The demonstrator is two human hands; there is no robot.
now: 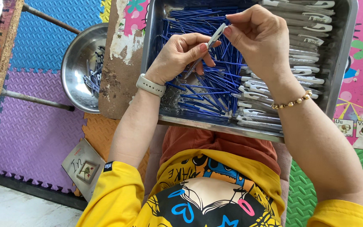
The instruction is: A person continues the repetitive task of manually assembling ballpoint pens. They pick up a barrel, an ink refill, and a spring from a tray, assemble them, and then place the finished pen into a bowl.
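1. Head view: A person in a yellow shirt [215, 193] sits with a long metal tray [341, 50] across the lap. The tray is close to the body, so both hands can reach into it easily.
2. The left side of the tray holds a heap of thin blue pen refills [209, 90]. The right side holds rows of grey pen barrels [274, 90] with white clips. The two kinds of parts lie apart, so neither gets mixed up.
3. The left hand [179, 54] is curled. Its thumb and fingers pinch the lower end of one grey pen barrel [209, 46], held up over the blue heap.
4. The right hand [259, 38] is bent down from above. Its thumb and first finger pinch the top end of that same barrel. Both hands hold it, which keeps it steady.
5. A pale watch [150, 85] is on the left wrist and a bead bracelet [293, 101] on the right.
6. A round metal bowl [74, 71] with a few dark pen parts sits past the tray's left edge, near a worn board [120, 63]. Coloured foam mats [43, 117] cover the floor.
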